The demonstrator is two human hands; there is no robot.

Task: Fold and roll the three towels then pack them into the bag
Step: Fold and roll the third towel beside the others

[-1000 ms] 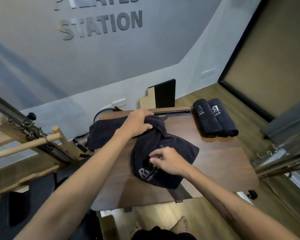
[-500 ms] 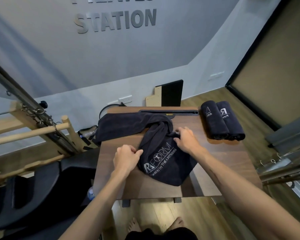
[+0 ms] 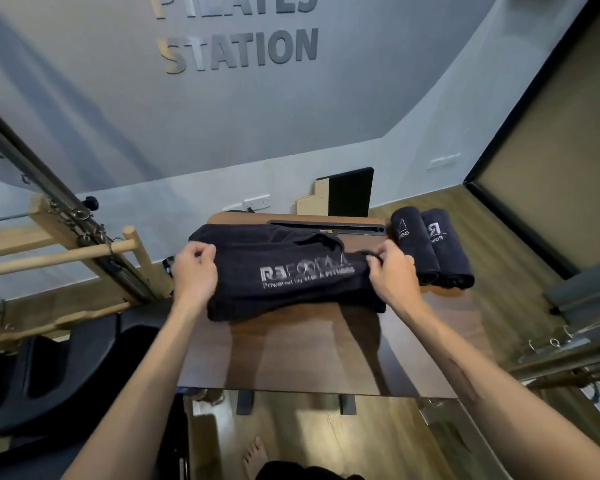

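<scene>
I am gripping the third dark, soft terry towel with the silver logo (image 3: pixel 291 275) at both ends: my left hand (image 3: pixel 194 271) is pinching its left edge and my right hand (image 3: pixel 390 275) is pinching its right edge, both hands closed on the cloth. A second ago this towel was lying twisted and bunched in the middle of the brown wooden tabletop (image 3: pixel 312 351), with my hands working at its folds; half a second ago I was only beginning to take hold of the printed part. Now I am pulling it out sideways, so the printed band is stretching flat between my hands and the lettering is facing me, though the far part is lying rumpled behind it. I judge that this is turning the heap into a straight strip that I can fold lengthwise and then roll.

The two rolled dark towels (image 3: pixel 430 247) are lying side by side, touching each other, at the far right of the tabletop, just beside my right hand. So two of three look finished, and this one is not yet folded. I cannot see the bag anywhere in this view, so packing is still ahead of me.
</scene>
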